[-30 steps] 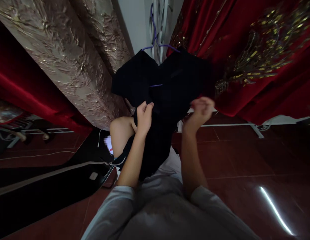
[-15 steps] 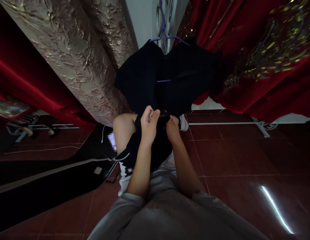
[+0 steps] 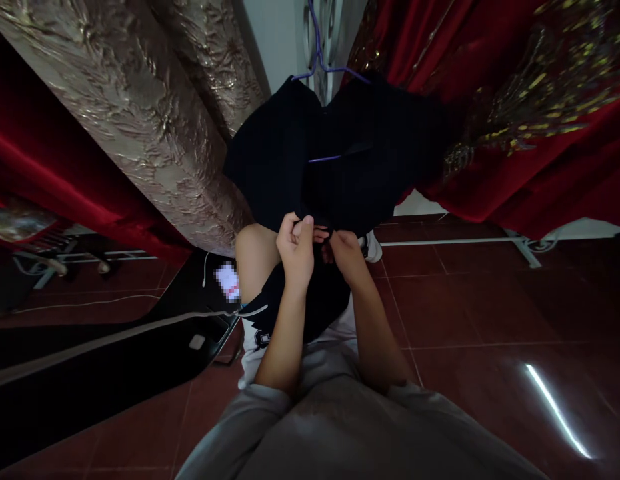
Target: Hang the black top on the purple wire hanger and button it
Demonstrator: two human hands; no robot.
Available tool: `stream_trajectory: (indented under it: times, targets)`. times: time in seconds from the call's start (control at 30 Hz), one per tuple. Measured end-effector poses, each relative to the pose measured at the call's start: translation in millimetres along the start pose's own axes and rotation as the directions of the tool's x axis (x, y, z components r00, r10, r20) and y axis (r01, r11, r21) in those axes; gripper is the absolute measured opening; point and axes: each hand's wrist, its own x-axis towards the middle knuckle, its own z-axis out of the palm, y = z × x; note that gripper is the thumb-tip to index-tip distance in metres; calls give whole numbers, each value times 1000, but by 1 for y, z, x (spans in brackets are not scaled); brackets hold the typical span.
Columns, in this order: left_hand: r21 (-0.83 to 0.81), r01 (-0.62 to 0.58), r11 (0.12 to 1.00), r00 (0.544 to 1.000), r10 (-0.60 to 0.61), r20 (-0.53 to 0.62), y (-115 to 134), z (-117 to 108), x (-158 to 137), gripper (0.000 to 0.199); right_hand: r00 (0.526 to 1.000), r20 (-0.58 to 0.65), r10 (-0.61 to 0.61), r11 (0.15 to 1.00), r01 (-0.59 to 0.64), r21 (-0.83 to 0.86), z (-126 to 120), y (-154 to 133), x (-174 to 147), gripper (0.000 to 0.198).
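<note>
In front of me a dark garment [image 3: 270, 160] hangs from a thin purple hanger [image 3: 317, 63], its front parted so the hanger's lower bar shows. My left hand [image 3: 296, 243] is closed on the garment's front edge, thumb up and fingers curled. Just beside it, my right hand [image 3: 344, 252] pinches the same front edge from the other side. Some fingertips show in the small gap between both hands. Dark cloth drapes below them over my lap; whether it is all one piece I cannot tell.
A black table [image 3: 115, 393] with a pale cable [image 3: 155, 327] reaches in from the left. Thick rolls of textured beige fabric [image 3: 140, 113] lean behind it. Red gowns with gold sequins [image 3: 520, 120] hang at the right, above a metal rack base [image 3: 527, 247] on the red tiled floor [image 3: 475, 313].
My hands have shifted slightly along the garment's edge, and fingertips now show between them. The right hand has turned a little inward. The view has moved slightly.
</note>
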Motion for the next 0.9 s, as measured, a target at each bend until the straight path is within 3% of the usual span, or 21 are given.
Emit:
stream_trajectory:
  times: [0.2,0.3,0.37,0.47,0.6,0.73,0.9]
  targets:
    - [56,-47,997,999,47,-14,-4,2,2,20,994,-86,-73,986,85,145,0,0,2,46]
    - [109,57,992,988,-71,135,-11,-8,8,20,993,-84,-82,983,95,157,-4,-1,2,41]
    - [157,131,979,945,-172,280,-16,-16,12,28,993,-82,-84,985,95,143,-8,0,3,37]
    - [164,134,977,906,-187,379,-21,-24,15,24,996,-44,-81,992,85,94,-12,2,3,37]
    - [131,84,988,914,-129,385,-18,-23,10,7,994,-5,-109,992,109,60,-12,0,2,40]
    - [59,133,989,921,-145,362,-16,-23,6,11,991,30,-129,991,129,33,-13,-7,-3,36]
    - [43,65,997,974,-73,215,-25,-23,6,12,986,105,-131,990,124,72,-12,-7,-7,39]
